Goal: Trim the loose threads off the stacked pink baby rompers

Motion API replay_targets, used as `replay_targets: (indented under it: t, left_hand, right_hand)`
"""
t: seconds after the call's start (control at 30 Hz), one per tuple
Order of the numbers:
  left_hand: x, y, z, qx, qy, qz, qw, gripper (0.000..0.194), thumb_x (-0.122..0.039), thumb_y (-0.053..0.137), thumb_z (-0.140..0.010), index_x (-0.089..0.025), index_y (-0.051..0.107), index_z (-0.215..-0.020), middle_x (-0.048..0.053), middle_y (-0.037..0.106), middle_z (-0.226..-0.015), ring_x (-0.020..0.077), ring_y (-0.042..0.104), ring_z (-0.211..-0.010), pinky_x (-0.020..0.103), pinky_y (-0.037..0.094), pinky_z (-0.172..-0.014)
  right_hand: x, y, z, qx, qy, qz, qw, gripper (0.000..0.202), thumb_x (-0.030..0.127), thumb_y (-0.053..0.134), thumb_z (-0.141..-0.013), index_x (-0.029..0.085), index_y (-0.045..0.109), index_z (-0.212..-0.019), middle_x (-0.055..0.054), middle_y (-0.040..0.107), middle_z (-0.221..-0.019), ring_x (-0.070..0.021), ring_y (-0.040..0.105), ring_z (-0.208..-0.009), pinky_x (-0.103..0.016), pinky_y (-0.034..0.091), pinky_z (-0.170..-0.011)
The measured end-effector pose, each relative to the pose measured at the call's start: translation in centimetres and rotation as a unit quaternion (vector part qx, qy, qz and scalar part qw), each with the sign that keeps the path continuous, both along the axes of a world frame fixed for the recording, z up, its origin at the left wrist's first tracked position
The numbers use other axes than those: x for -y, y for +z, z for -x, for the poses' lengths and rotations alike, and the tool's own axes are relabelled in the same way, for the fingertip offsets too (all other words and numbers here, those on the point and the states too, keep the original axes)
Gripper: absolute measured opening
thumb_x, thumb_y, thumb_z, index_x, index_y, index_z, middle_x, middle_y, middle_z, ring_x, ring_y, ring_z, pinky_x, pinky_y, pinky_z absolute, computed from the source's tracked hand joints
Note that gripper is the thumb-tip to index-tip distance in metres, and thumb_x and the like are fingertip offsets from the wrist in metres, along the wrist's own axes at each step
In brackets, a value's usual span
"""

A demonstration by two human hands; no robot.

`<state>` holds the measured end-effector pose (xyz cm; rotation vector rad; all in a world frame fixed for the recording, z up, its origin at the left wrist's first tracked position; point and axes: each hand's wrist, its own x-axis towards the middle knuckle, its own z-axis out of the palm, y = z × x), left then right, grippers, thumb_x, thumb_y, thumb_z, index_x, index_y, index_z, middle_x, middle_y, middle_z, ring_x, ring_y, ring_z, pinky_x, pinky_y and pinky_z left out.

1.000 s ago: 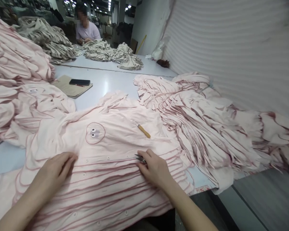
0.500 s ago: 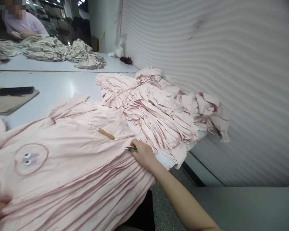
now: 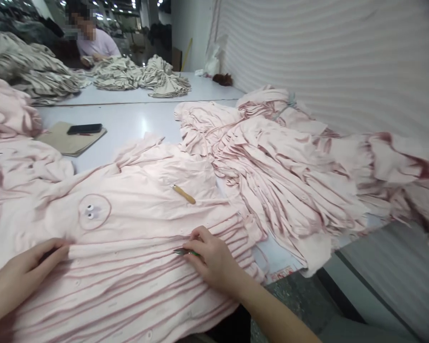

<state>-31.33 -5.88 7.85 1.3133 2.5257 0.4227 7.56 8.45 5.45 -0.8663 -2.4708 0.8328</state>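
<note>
Layers of pink garments [image 3: 136,224] with darker piping and small buttons lie fanned across the table before me. My left hand [image 3: 39,262] pinches the edge of one layer at the left, thumb and fingers closed on the cloth. Over the same layers, farther right, my right hand [image 3: 209,255] holds small thread snips [image 3: 181,251] with a green part, blades pointing left. On the top garment, a round patch with two white eyes [image 3: 95,212] shows. Above my right hand rests a wooden-handled tool [image 3: 184,194], on the cloth.
More pink garments [image 3: 264,162] are heaped at the right, by a striped curtain [image 3: 325,62]. A phone [image 3: 85,128] lies on a brown pad [image 3: 62,143]. Beyond are grey-green garments [image 3: 128,74] and a person [image 3: 100,43] at the far table.
The view has swung left, so things sit further right in it. My left hand has come fully into view, gripping cloth. My right hand has shifted toward me along the layers, still with the snips.
</note>
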Motion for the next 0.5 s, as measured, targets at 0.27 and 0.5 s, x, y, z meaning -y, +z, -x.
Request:
replay_targets:
  t: [0.27, 0.5]
  left_hand:
    - [-0.6, 1.5, -2.4, 0.035, 0.016, 0.043, 0.998, 0.033, -0.052, 0.042, -0.082, -0.026, 0.060, -0.088, -0.003, 0.070, -0.085, 0.0195, 0.065, -0.084, 0.027, 0.046, -0.074]
    - [-1.0, -0.6, -4.0, -0.190, -0.034, -0.108, 0.975, 0.026, -0.038, 0.042, -0.086, -0.020, 0.061, -0.083, 0.006, 0.067, -0.082, 0.0229, 0.061, -0.075, 0.030, 0.041, -0.062]
  right_hand:
    - [1.5, -0.3, 6.1, 0.099, -0.010, -0.105, 0.989, 0.004, 0.018, 0.065, -0.085, 0.019, 0.065, -0.088, -0.004, 0.059, -0.095, -0.0170, 0.059, -0.077, -0.027, 0.044, -0.065]
    - [1.7, -0.1, 6.9, 0.147, -0.026, -0.101, 0.984, 0.002, 0.019, 0.064, -0.088, 0.019, 0.065, -0.089, -0.004, 0.059, -0.096, -0.0165, 0.059, -0.077, -0.025, 0.043, -0.065]
